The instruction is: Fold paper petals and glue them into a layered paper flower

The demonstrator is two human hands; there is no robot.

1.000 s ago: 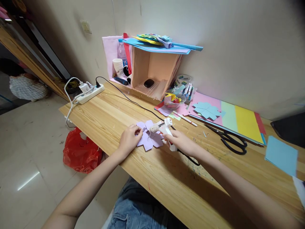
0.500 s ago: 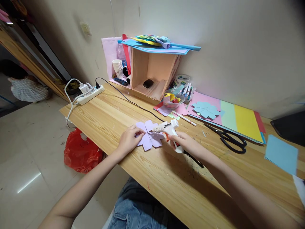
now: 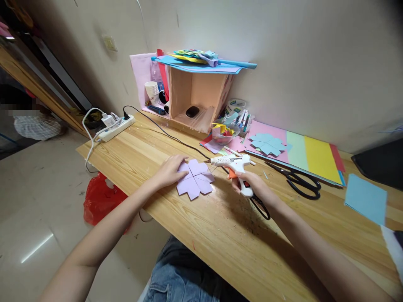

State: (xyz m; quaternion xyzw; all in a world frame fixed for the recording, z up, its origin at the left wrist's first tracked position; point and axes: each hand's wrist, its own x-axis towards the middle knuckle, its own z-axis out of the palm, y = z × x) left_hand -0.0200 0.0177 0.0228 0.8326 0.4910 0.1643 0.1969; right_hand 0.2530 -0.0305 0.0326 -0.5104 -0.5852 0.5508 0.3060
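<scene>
A purple paper flower with creased petals lies on the wooden table. My left hand is at its left side, thumb over a petal and fingers along the upper left edge, gripping it there. In my right hand is a white glue gun with an orange trigger, fingers wrapped round its handle. The gun's nozzle points left, just off the flower's upper right petals. Thin glue strings seem to hang between nozzle and flower.
Black scissors and coloured paper sheets with a blue paper flower lie to the right. Behind stand a pink box and a plastic bowl. A black cord runs from the power strip.
The glue gun has moved right and away from the flower's centre. My left hand has shifted from near the centre to the upper left edge.
</scene>
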